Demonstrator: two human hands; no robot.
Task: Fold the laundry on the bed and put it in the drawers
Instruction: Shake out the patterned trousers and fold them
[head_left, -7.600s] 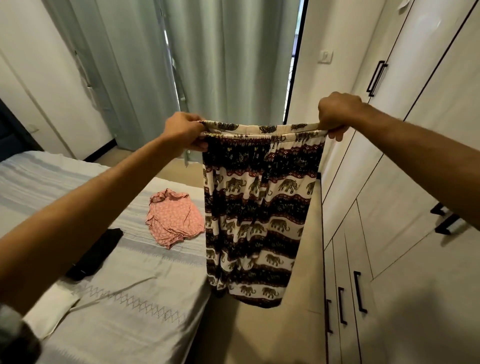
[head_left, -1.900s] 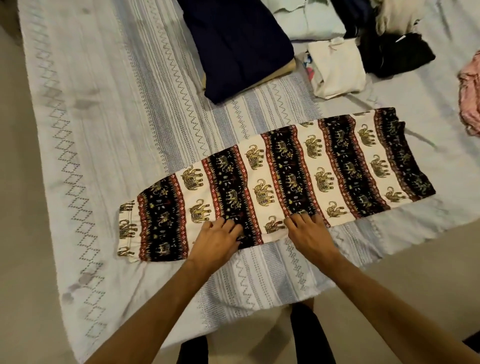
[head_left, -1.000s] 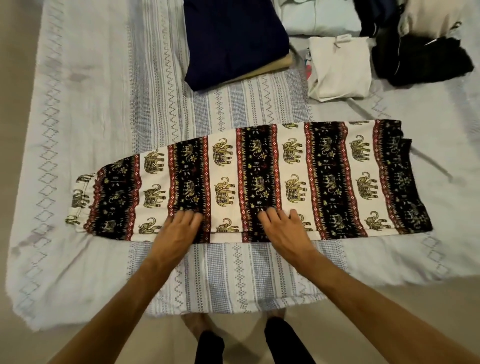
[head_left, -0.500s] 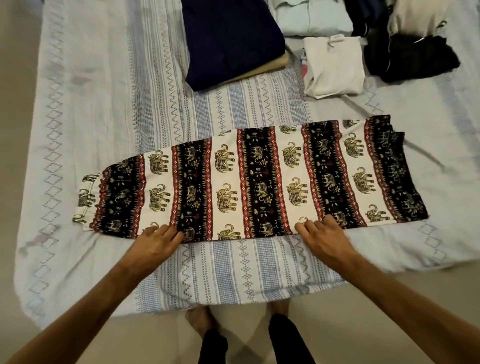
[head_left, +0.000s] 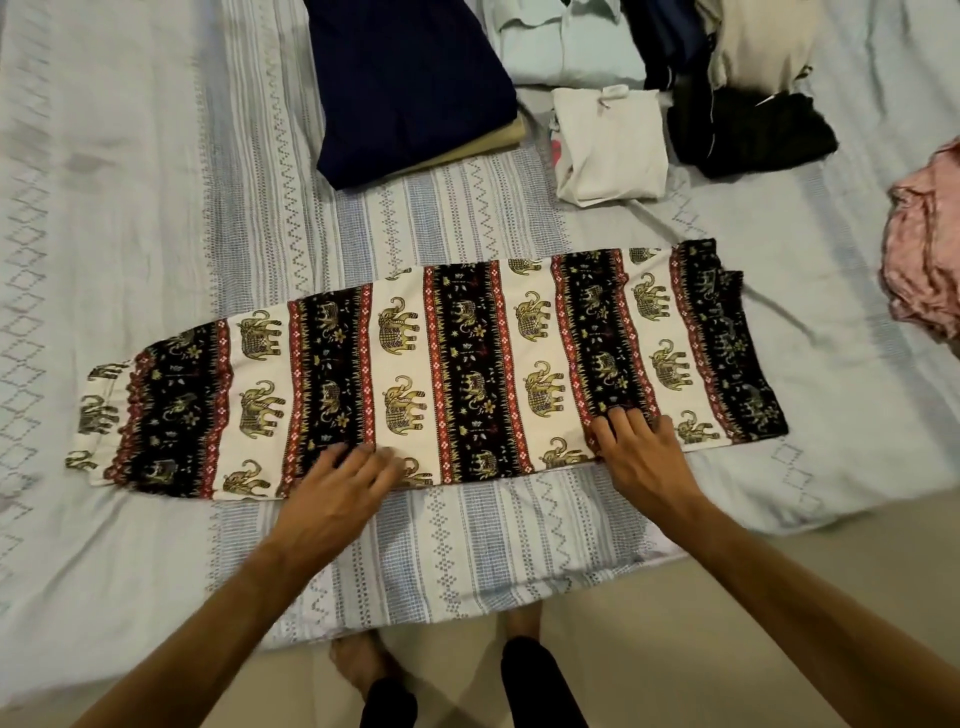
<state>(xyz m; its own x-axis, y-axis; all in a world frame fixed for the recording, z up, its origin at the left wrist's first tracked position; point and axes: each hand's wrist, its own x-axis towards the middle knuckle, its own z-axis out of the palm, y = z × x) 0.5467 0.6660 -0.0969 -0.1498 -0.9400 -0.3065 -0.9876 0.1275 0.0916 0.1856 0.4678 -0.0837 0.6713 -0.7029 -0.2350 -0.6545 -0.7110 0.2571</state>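
Landmark: one pair of elephant-print trousers (head_left: 441, 371), laid flat lengthwise across the striped bedcover (head_left: 156, 208), along its near edge.
Left hand (head_left: 337, 493): one, fingers straight, palm down, pressing the trousers' near edge; grasping nothing.
Right hand (head_left: 641, 457): one, fingers straight, flat on the trousers' near edge towards their dark end; grasping nothing.
Beyond the trousers: one navy folded garment (head_left: 410, 83) on one tan piece (head_left: 483, 145); one pale shirt (head_left: 561, 41); one white folded piece (head_left: 613, 145); one black heap (head_left: 748, 130).
Past the trousers' dark end: one pink garment (head_left: 924, 249), crumpled, partly out of view.
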